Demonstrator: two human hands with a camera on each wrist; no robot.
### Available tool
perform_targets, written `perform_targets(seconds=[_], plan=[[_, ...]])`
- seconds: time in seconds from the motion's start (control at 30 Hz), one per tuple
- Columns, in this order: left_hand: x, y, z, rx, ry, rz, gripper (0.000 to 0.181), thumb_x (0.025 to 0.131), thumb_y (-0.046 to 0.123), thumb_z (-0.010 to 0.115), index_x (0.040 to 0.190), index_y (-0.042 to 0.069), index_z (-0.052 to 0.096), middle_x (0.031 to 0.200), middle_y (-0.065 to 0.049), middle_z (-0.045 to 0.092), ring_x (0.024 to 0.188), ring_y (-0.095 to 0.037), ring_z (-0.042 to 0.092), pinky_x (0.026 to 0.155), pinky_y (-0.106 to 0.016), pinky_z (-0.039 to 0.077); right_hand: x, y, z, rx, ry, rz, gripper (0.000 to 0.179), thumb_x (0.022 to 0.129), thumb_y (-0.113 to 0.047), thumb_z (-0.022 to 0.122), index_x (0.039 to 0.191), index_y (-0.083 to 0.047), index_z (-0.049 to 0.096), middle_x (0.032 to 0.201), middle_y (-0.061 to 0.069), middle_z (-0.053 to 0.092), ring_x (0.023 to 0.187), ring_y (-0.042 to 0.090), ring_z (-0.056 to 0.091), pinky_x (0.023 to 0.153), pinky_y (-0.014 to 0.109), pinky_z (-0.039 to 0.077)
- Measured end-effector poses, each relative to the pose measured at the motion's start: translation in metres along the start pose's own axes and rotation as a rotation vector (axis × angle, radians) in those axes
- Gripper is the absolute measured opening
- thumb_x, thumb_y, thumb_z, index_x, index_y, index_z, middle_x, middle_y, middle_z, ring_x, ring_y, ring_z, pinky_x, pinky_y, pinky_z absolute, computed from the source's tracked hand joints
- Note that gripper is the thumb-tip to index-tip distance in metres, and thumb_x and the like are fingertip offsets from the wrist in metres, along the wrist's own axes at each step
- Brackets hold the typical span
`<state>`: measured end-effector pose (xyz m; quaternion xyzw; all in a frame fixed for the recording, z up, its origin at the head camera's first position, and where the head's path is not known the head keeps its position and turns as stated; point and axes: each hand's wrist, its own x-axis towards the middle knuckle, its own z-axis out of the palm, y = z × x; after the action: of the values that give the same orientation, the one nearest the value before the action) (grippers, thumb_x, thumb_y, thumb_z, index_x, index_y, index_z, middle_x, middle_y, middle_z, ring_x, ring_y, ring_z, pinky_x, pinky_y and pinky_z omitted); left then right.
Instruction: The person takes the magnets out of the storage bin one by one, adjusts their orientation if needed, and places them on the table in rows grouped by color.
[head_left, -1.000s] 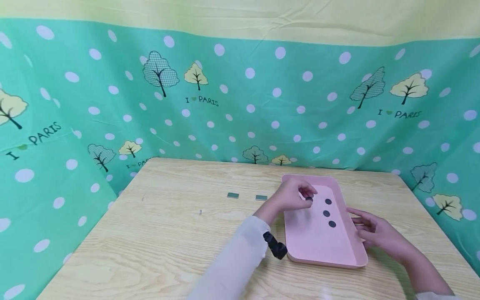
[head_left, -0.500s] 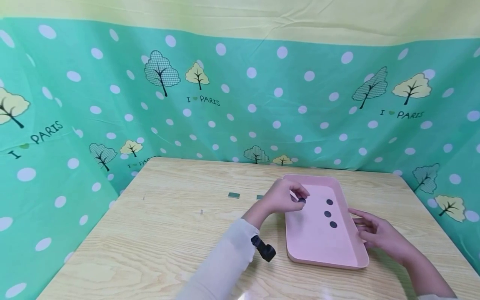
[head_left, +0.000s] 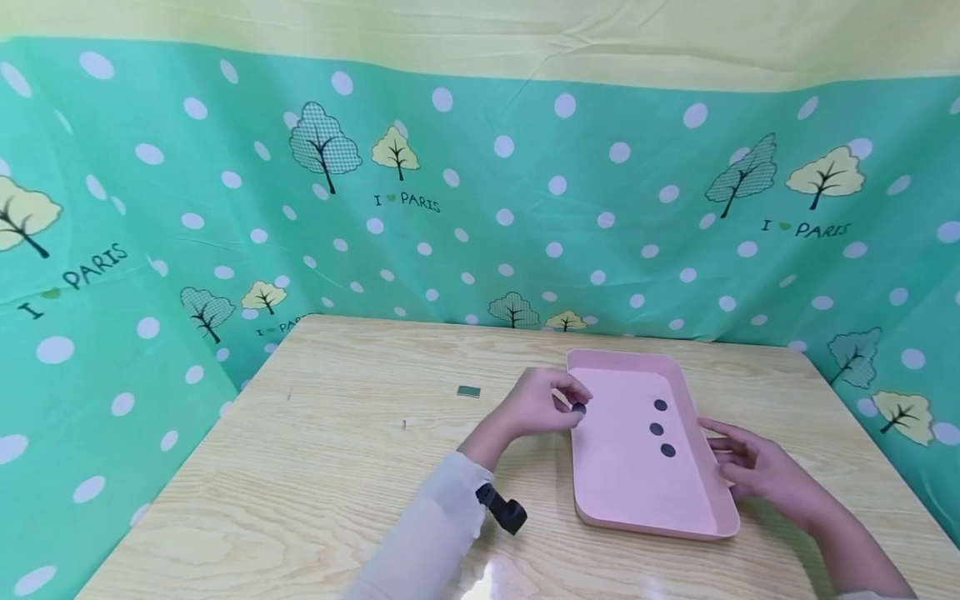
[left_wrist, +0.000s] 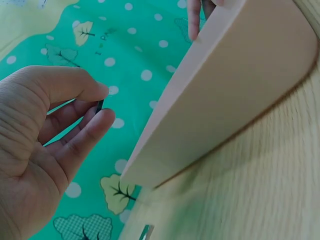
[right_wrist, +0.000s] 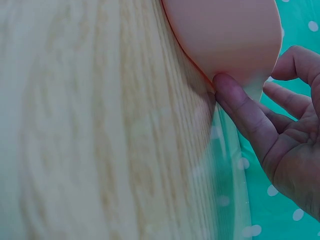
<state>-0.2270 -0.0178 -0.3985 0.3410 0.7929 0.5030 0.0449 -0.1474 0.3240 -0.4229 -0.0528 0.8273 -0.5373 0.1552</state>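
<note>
My left hand (head_left: 528,404) pinches a thin dark disc (head_left: 578,409) between thumb and fingertips, over the left rim of a pink tray (head_left: 637,496). In the left wrist view the disc (left_wrist: 99,106) shows edge-on at the fingertips. Three more dark discs (head_left: 656,429) lie apart on the tray's floor, toward its right side. At the tray's right wall, my right hand (head_left: 765,467) rests from outside with fingers spread. The right wrist view has its thumb (right_wrist: 240,102) against the outer wall, low down near the table.
A small green rectangular piece (head_left: 468,391) lies on the wooden table (head_left: 300,483), left of the tray. Nearer and further left is a tiny grey object (head_left: 403,424). A green dotted curtain (head_left: 450,192) stands behind and beside the table.
My left hand has moved left with the disc, from over the tray's floor to its left rim. It now covers a second green piece. The right hand has stayed put.
</note>
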Motion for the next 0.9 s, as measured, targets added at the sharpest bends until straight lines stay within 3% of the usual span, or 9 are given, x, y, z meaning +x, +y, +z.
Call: perform_targets(seconds=[0.17, 0.57, 0.77, 0.9], plan=[[-0.012, -0.009, -0.007, -0.022, 0.022, -0.014, 0.019, 0.08, -0.005, 0.07, 0.099, -0.004, 0.072, 0.09, -0.004, 0.07, 0.083, -0.01, 0.065, 0.07, -0.021, 0.056, 0.001, 0.001, 0.0, 0.006, -0.001, 0.0, 0.068, 0.094, -0.008, 0.059, 0.152, 0.001, 0.024, 0.138, 0.035, 0.043, 0.108, 0.013, 0.061, 0.076, 0.04, 0.058], [-0.036, -0.038, -0.018, 0.03, 0.046, -0.117, 0.02, 0.079, -0.006, 0.072, 0.098, -0.003, 0.072, 0.091, -0.004, 0.07, 0.082, -0.008, 0.064, 0.07, -0.02, 0.056, 0.0, 0.002, 0.0, 0.008, -0.007, -0.005, 0.068, 0.095, -0.008, 0.058, 0.152, 0.002, 0.023, 0.137, 0.036, 0.044, 0.102, 0.002, 0.06, 0.076, 0.04, 0.058], [-0.043, -0.044, -0.018, 0.04, 0.011, -0.169, 0.02, 0.078, -0.006, 0.073, 0.097, -0.002, 0.072, 0.089, -0.003, 0.07, 0.079, -0.009, 0.064, 0.071, -0.02, 0.055, 0.0, 0.002, 0.0, 0.008, -0.005, -0.011, 0.067, 0.095, -0.008, 0.058, 0.152, 0.002, 0.024, 0.138, 0.036, 0.043, 0.101, -0.001, 0.059, 0.075, 0.04, 0.058], [-0.043, -0.046, -0.017, 0.102, -0.015, -0.166, 0.019, 0.078, -0.004, 0.074, 0.096, 0.0, 0.073, 0.087, -0.001, 0.07, 0.078, -0.008, 0.064, 0.072, -0.02, 0.054, 0.0, 0.001, 0.001, -0.003, 0.004, 0.0, 0.068, 0.094, -0.008, 0.058, 0.152, 0.001, 0.025, 0.14, 0.036, 0.041, 0.103, 0.005, 0.06, 0.075, 0.04, 0.058]])
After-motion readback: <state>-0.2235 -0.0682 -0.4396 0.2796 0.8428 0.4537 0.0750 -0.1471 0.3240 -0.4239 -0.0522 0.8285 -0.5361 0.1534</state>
